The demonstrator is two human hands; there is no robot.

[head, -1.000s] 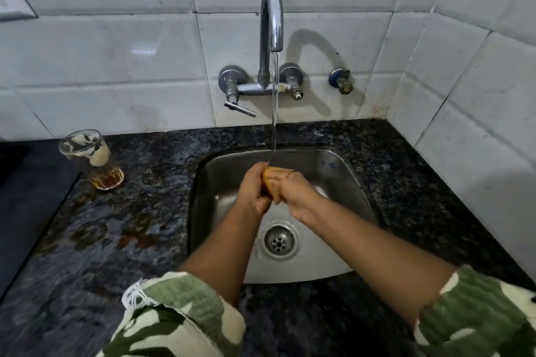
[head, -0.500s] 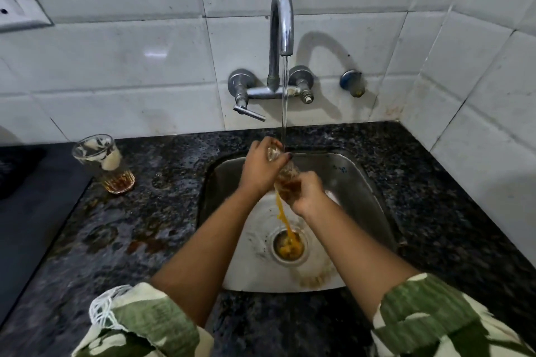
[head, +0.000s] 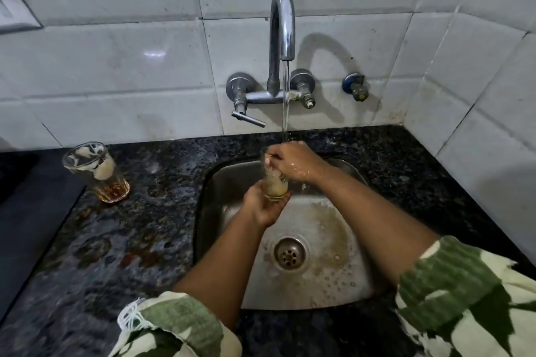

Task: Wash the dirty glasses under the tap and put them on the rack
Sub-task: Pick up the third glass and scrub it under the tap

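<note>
My left hand (head: 262, 207) grips the bottom of a glass (head: 274, 182) in the middle, under the tap (head: 282, 38). My right hand (head: 293, 162) pokes fingers inside. Another dirty glass (head: 97, 172) stands at left. I see no words.

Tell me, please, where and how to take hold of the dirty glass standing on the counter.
Grip the dirty glass round its middle wall from the right, the sink side. It stands upright, widening toward the rim, residue inside, so wrapping the outside keeps fingers clean.

black granite counter (head: 121, 240), white wall tiles (head: 116, 66), wall valve (head: 356, 87)
</note>
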